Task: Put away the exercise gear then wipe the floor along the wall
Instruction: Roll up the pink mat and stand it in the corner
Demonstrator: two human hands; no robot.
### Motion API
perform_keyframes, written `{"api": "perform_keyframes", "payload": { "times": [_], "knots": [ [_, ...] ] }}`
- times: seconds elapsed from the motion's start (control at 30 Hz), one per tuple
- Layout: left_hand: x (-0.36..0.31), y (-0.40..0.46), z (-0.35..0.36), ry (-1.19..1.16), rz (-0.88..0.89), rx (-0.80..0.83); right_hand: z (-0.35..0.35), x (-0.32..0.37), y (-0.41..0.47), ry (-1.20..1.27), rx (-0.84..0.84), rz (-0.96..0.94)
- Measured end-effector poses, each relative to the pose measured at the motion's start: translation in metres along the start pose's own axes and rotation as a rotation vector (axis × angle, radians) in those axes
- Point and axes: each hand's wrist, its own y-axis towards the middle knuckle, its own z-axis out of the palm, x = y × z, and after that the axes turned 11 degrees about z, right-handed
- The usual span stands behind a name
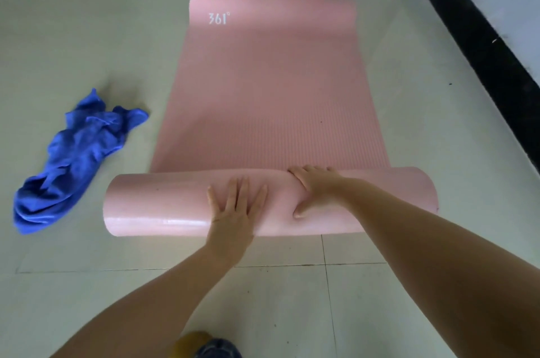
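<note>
Blue cloth point(76, 164) waits on floor point(409, 284) left of mat point(271, 94). Your left hand point(233, 211): fingers spread flat on the roll; right hand point(314, 186) fingers curled over its top, thumb pressing in. Roll fwd w/ even pressure, keep ends square toward skirting point(479, 44).

pink ribbed mat point(271, 100), blue cloth point(73, 158)
</note>
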Motion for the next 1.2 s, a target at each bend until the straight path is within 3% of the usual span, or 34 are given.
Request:
{"api": "perform_keyframes", "payload": {
  "times": [0.17,0.27,0.4,0.47,0.53,0.67,0.8,0.9,1.03,1.2],
  "knots": [
    [0.006,-0.004,0.004,0.128,0.073,-0.289,0.003,-0.015,-0.012,0.134,-0.109,-0.024],
    [0.01,0.001,-0.008,0.143,0.088,-0.352,-0.007,-0.021,-0.015,0.253,-0.048,-0.025],
    [0.025,0.007,-0.008,0.101,0.114,-0.172,-0.016,-0.012,0.004,0.272,0.135,-0.018],
    [0.031,0.014,-0.011,0.063,0.137,-0.096,-0.016,-0.005,0.01,0.183,0.135,0.033],
    [0.037,0.024,-0.019,-0.014,0.191,-0.013,-0.013,0.004,0.003,0.024,0.023,0.071],
    [0.063,0.061,-0.051,-0.257,0.183,0.156,0.012,0.024,-0.029,-0.093,-0.375,0.023],
    [0.079,0.091,-0.062,-0.376,0.177,0.328,0.038,0.028,-0.026,-0.213,-0.287,0.105],
    [0.085,0.096,-0.072,-0.323,0.11,0.321,0.024,0.026,0.0,-0.198,-0.274,0.112],
    [0.069,0.07,-0.074,-0.112,-0.003,0.002,-0.016,0.014,0.032,-0.116,-0.255,0.06],
    [0.075,0.082,-0.035,-0.049,0.045,0.103,-0.06,0.007,0.075,0.028,-0.101,0.075]
  ]
}}
